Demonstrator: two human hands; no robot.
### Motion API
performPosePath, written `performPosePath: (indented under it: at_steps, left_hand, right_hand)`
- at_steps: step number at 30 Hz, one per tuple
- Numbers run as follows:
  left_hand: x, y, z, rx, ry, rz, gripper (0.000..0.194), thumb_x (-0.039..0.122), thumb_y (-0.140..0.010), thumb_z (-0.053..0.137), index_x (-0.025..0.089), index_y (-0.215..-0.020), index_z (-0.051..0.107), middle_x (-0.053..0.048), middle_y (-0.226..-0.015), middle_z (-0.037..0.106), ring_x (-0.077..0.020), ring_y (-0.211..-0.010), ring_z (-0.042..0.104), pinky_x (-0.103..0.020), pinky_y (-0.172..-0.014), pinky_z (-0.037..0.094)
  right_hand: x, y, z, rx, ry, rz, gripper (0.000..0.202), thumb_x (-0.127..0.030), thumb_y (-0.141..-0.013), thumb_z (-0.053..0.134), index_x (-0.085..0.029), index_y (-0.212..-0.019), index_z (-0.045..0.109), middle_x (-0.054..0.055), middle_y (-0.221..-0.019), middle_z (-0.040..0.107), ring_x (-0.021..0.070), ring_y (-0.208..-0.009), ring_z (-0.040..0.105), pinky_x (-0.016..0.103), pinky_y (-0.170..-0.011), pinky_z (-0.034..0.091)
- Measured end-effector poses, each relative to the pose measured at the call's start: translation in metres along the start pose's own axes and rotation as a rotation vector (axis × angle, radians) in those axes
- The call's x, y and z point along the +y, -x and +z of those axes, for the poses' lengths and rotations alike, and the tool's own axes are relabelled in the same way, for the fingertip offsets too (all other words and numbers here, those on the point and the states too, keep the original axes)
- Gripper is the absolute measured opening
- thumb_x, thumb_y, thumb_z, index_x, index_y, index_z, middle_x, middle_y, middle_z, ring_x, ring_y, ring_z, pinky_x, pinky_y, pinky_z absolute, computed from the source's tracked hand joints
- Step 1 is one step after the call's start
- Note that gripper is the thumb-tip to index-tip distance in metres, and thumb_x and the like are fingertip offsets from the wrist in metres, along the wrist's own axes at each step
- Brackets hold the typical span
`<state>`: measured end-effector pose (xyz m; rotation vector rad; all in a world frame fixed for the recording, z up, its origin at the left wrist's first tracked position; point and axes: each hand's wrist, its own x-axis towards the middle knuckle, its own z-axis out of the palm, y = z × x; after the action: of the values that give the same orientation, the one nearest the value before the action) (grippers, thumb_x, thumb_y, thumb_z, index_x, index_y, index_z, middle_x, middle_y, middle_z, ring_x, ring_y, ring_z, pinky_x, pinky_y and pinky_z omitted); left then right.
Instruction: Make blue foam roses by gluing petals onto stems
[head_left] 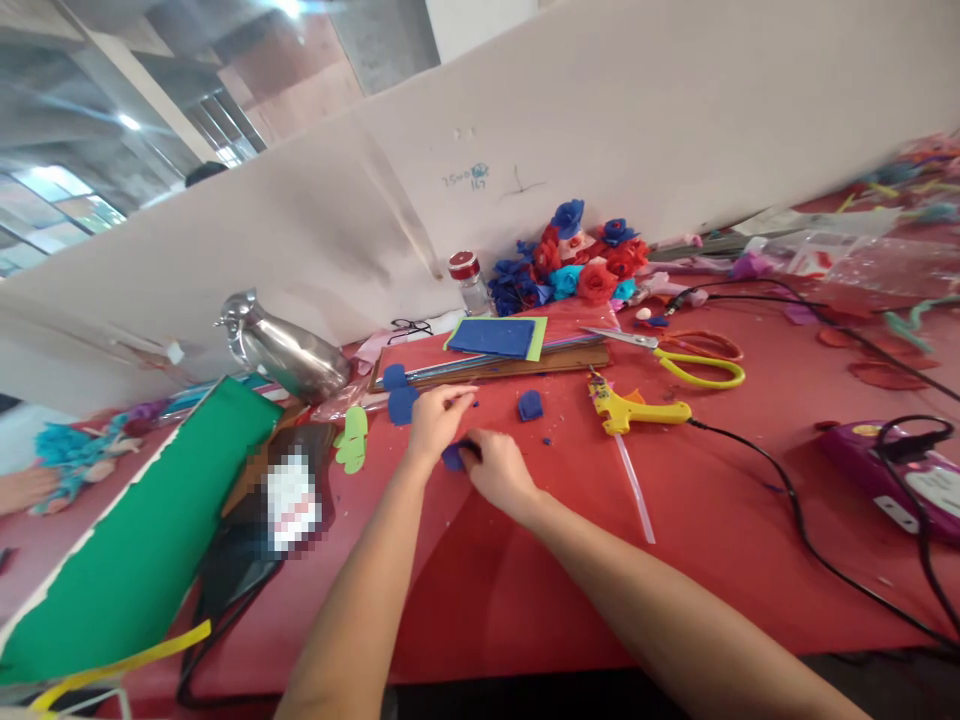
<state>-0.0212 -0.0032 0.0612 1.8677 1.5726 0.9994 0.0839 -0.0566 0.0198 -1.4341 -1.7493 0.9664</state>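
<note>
My right hand (pixel 501 470) pinches a small dark blue petal-like piece (pixel 452 457) just above the red table (pixel 525 580). Close beside it, my left hand (pixel 436 420) has its thumb and fingertips brought together; whatever they hold is too small to make out. Blue rounded cut-outs (pixel 403 405) lie just left of my left hand. Another blue cut piece (pixel 530 405) sits beyond my right hand. Light green cut-outs (pixel 352 440) rest further left. A yellow glue gun (pixel 626 410) with a clear glue stick lies to the right of my hands.
Scissors (pixel 694 365) with yellow and orange handles lie behind the glue gun. Blue and green sheets (pixel 495 338) rest on a board. Foam flowers (pixel 577 260), a jar (pixel 469 280) and a steel jug (pixel 281 345) stand at the back. A green panel (pixel 142 540) lies left; black cables (pixel 795 520) cross the right.
</note>
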Motion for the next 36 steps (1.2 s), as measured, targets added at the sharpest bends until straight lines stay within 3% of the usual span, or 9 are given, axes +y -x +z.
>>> performPosePath:
  at_steps: [3,7,14,21,24,28,31,34,36]
  left_hand:
    - [-0.016,0.014,-0.009,0.14,0.252,-0.224,0.032,0.046,-0.074,0.062,0.018,-0.085,0.074,-0.008,-0.083,0.073,-0.0184,-0.079,0.062,-0.028,-0.074,0.045]
    - [-0.02,0.027,-0.003,0.04,0.522,-0.404,0.041,0.044,-0.059,0.077,0.017,-0.09,0.072,-0.005,-0.077,0.07,-0.0146,-0.072,0.06,-0.025,-0.069,0.044]
    - [-0.019,0.034,0.007,0.028,0.645,-0.454,0.027,0.035,-0.052,0.079,0.015,-0.066,0.066,0.0,-0.067,0.065,-0.011,-0.063,0.055,-0.024,-0.068,0.041]
    - [-0.042,0.007,-0.007,0.139,0.243,-0.384,0.012,0.027,-0.065,0.065,0.015,-0.066,0.066,0.0,-0.062,0.064,-0.0123,-0.06,0.054,-0.024,-0.065,0.04]
    - [-0.048,-0.018,-0.014,0.054,-0.074,-0.324,0.009,0.022,-0.068,0.062,0.015,-0.07,0.068,-0.002,-0.064,0.066,-0.0155,-0.061,0.056,-0.026,-0.064,0.04]
    - [-0.046,-0.044,-0.02,-0.092,-0.129,-0.243,0.007,0.012,-0.06,0.067,0.019,-0.061,0.07,-0.003,-0.064,0.069,-0.0186,-0.067,0.061,-0.027,-0.069,0.042]
    - [-0.04,-0.053,-0.023,-0.159,-0.178,-0.159,0.02,0.01,-0.059,0.069,0.022,-0.074,0.074,-0.003,-0.073,0.072,-0.0188,-0.072,0.063,-0.027,-0.074,0.044]
    - [-0.037,-0.054,-0.026,-0.012,-0.255,-0.072,0.028,0.013,-0.067,0.064,0.02,-0.093,0.073,-0.006,-0.085,0.072,-0.0188,-0.078,0.063,-0.028,-0.078,0.045]
    - [-0.039,-0.049,-0.028,0.125,-0.217,-0.069,0.02,0.017,-0.073,0.06,0.018,-0.088,0.073,-0.007,-0.087,0.072,-0.0185,-0.08,0.063,-0.028,-0.078,0.044]
  right_hand:
    - [0.01,-0.012,-0.002,0.19,-0.395,0.121,0.012,-0.024,-0.076,0.053,-0.018,-0.078,0.063,0.002,-0.072,0.068,0.016,-0.066,0.061,0.025,-0.063,0.043]
    - [0.017,-0.021,-0.007,0.259,-0.792,0.233,0.017,-0.035,-0.067,0.059,-0.019,-0.067,0.056,-0.004,-0.054,0.056,0.0112,-0.049,0.049,0.024,-0.052,0.038]
    - [0.015,-0.016,-0.006,0.24,-0.884,0.241,0.033,-0.045,-0.054,0.069,-0.018,-0.067,0.058,-0.005,-0.051,0.054,0.0096,-0.046,0.045,0.024,-0.049,0.035]
    - [0.012,-0.014,-0.008,0.27,-0.879,0.248,0.031,-0.046,-0.054,0.068,-0.019,-0.063,0.056,-0.004,-0.051,0.054,0.0095,-0.045,0.046,0.024,-0.047,0.035]
    - [0.011,-0.014,-0.008,0.264,-0.871,0.254,0.029,-0.045,-0.054,0.067,-0.019,-0.062,0.056,-0.004,-0.05,0.053,0.0094,-0.045,0.045,0.024,-0.047,0.035]
    - [0.01,-0.013,-0.006,0.237,-0.859,0.259,0.026,-0.043,-0.054,0.064,-0.019,-0.061,0.056,-0.005,-0.048,0.052,0.0095,-0.045,0.045,0.024,-0.047,0.034]
    - [0.01,-0.013,-0.004,0.211,-0.865,0.271,0.025,-0.042,-0.053,0.063,-0.02,-0.061,0.056,-0.005,-0.048,0.052,0.0097,-0.044,0.045,0.024,-0.046,0.033]
    - [0.01,-0.014,-0.004,0.201,-0.866,0.27,0.024,-0.042,-0.054,0.063,-0.02,-0.061,0.056,-0.004,-0.049,0.052,0.0095,-0.044,0.044,0.024,-0.046,0.032]
    - [0.01,-0.014,-0.004,0.204,-0.864,0.268,0.024,-0.042,-0.054,0.063,-0.019,-0.061,0.056,-0.004,-0.049,0.052,0.0094,-0.044,0.044,0.024,-0.046,0.032]
